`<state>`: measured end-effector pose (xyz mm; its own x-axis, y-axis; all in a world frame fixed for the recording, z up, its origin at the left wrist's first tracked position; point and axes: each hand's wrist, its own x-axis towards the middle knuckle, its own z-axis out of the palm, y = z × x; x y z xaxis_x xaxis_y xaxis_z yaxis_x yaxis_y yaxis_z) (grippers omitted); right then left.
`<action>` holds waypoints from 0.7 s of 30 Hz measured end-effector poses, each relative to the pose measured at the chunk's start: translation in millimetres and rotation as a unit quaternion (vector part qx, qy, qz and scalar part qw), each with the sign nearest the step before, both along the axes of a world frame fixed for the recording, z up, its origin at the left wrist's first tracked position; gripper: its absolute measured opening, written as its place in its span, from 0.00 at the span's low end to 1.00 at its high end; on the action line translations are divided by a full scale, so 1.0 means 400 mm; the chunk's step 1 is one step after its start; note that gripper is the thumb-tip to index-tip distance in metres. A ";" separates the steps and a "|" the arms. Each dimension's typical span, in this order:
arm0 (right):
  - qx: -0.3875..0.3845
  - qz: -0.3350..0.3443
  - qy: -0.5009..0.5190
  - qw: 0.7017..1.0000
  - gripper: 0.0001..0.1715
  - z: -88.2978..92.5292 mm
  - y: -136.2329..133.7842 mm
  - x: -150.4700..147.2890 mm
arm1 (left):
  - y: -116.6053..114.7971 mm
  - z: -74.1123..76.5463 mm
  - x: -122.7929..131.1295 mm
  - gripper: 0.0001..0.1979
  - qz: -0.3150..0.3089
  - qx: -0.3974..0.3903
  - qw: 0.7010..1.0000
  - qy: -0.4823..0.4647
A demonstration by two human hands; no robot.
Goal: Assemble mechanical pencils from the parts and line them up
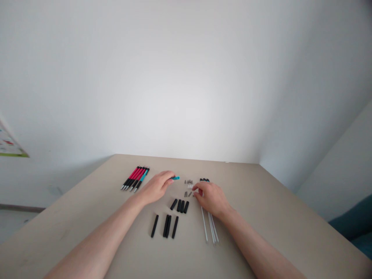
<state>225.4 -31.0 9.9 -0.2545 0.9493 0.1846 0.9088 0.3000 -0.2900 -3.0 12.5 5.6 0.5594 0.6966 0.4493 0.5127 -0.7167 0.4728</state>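
Observation:
My left hand [159,186] is closed around a blue pen barrel [176,178], whose end sticks out past the fingertips to the right. My right hand [211,197] hovers low over the small parts, its fingers curled and the thumb and forefinger slightly apart. By its fingertips are small springs [186,194] and small white pieces [190,186]. Just behind those stand several grey metal pen tips [189,181]. White refills [211,228] lie partly under the right hand, and black-ended parts [204,179] show beyond it.
Finished-looking pens [135,178], red and blue with black grips, lie in a row at the left. Short black grips [182,206] and longer black tubes [167,226] lie between my forearms. The beige table [244,174] meets a white wall behind.

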 end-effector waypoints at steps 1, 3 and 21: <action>0.003 -0.005 0.001 1.000 0.12 -0.002 0.003 0.001 | -0.001 0.001 0.000 0.11 -0.002 0.002 1.000 -0.001; 0.001 -0.015 0.000 1.000 0.12 -0.002 0.006 0.004 | -0.001 0.001 0.000 0.10 0.000 0.004 1.000 -0.002; 0.010 0.066 -0.005 0.998 0.13 -0.001 0.005 0.009 | -0.001 0.001 -0.002 0.12 -0.007 -0.013 1.000 -0.016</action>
